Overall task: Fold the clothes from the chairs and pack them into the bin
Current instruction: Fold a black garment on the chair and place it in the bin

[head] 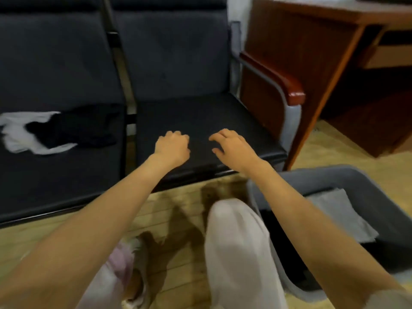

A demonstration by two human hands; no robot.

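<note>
Your left hand hovered over the right-hand chair seat with its fingers curled in and nothing in them, and your right hand hung beside it, fingers spread and slightly bent, also empty. The clothes left to fold lay on the neighbouring left seat: a white garment crumpled and tangled with a black garment, the two overlapping. Both looked thin, light and limp, so they would likely sag and slide rather than hold a shape. You would probably do best to take one by two edge points, such as shoulders or a hem, and lift it free of the other before spreading it. The seat under your hands looked dark, flat and smooth, a fair place to fold. The bin stood on the floor just to your right, near your knee, with a folded pale cloth already lying inside. A wooden desk stood close beyond the chair's armrest, and the floor was light wooden boards.
</note>
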